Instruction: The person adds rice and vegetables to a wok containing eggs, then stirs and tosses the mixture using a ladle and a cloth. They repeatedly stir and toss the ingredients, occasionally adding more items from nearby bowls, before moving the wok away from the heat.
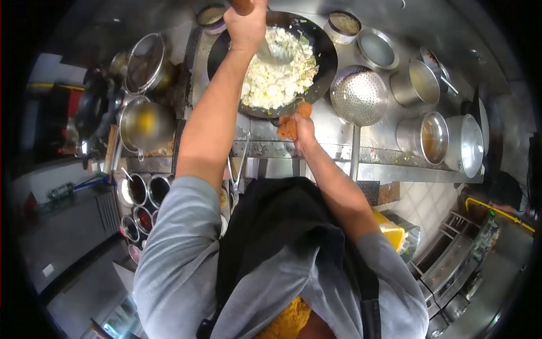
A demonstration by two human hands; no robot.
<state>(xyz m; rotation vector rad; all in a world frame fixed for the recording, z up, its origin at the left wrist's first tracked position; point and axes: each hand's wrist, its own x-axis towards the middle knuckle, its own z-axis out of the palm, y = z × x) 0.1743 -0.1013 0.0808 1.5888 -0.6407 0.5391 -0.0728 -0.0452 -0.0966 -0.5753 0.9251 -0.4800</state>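
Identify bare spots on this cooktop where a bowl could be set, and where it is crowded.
Bare steel lies between the wok, the strainer and the right hand gripping the cloth; more along the front ledge in front of the pots, littered with scraps. Crowded: pans and sauce tins to the wok's left.

There is one wok point(330, 56), one ladle point(274, 53), one orange cloth point(289, 125) and one perforated skimmer point(359, 95). Three pots point(416, 83) stand at the right and three small bowls point(377, 50) at the back. At least four sauce cups point(137, 189) stand at the left.
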